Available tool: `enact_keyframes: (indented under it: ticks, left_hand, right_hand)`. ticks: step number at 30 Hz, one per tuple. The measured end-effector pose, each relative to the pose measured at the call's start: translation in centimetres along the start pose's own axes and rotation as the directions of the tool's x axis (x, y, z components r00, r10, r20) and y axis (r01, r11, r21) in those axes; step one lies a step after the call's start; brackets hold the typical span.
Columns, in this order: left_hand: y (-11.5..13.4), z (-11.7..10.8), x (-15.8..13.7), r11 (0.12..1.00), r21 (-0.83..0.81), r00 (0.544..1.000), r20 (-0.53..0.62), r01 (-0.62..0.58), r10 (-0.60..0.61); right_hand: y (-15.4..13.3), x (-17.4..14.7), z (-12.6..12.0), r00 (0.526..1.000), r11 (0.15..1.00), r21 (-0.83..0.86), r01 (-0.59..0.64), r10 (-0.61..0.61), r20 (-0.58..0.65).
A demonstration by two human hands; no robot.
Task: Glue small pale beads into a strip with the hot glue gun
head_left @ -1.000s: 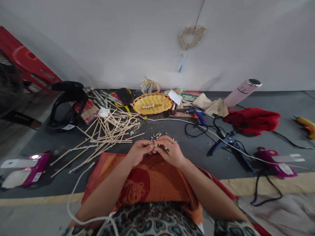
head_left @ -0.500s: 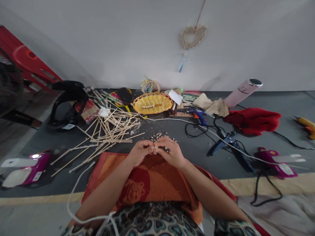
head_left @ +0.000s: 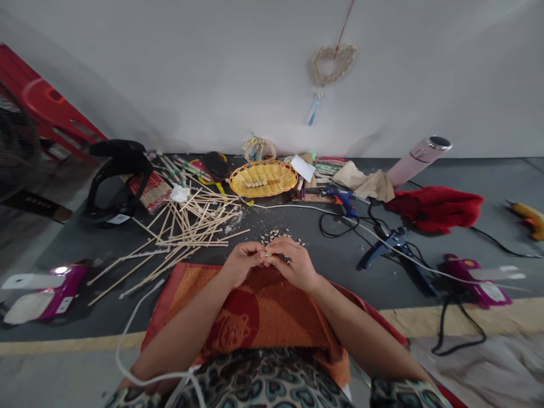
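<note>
Left hand (head_left: 245, 264) and right hand (head_left: 296, 263) pinch a small pale piece (head_left: 268, 254) between them, presumably for steadiness | loose bits (head_left: 276, 233) on desk (head_left: 314, 260), 12 o'clock beyond, likely for short reach | stick pile (head_left: 191, 212), 10 o'clock | glue gun (head_left: 345, 199), 2 o'clock.

A handicraft workspace, set up on a grey table (head_left: 335, 258) against a pale wall (head_left: 191, 68).
Craft work is shown by wooden sticks (head_left: 191, 221) strewn at the left, small pale pieces (head_left: 276, 233) scattered near the middle, and a yellow woven basket (head_left: 284, 184); a blue glue gun (head_left: 346, 202) and a blue plier-like tool (head_left: 382, 250) are laid to the right. Above the table, 1 heart-shaped ornament (head_left: 316, 67) with a blue tassel (head_left: 314, 112) is hung. Whether home or workshop cannot be told.
</note>
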State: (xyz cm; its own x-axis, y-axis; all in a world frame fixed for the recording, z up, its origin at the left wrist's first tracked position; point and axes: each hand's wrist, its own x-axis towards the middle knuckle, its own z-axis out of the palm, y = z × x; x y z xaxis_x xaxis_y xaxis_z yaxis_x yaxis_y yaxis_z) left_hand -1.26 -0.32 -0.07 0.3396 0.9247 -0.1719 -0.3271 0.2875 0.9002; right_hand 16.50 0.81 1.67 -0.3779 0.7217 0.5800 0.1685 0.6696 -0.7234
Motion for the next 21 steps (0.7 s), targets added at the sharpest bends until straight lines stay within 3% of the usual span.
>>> enact_keyframes:
  ticks: [8,14,21]
  left_hand:
    - [0.31,0.13,-0.05,0.995,-0.048,0.996,0.013,0.086,-0.086]
    - [0.61,0.16,0.01,0.997,0.0,0.997,-0.003,0.079,-0.079]
    - [0.37,0.15,0.04,0.994,-0.064,0.996,0.023,0.093,-0.092]
  right_hand:
    - [0.24,0.11,-0.37,0.998,0.998,-0.026,-0.052,0.052,0.027]
    - [0.78,-0.14,-0.33,0.999,0.998,-0.052,-0.043,0.044,0.014]
    - [0.52,-0.1,-0.62,0.996,0.998,-0.013,-0.058,0.059,0.073]
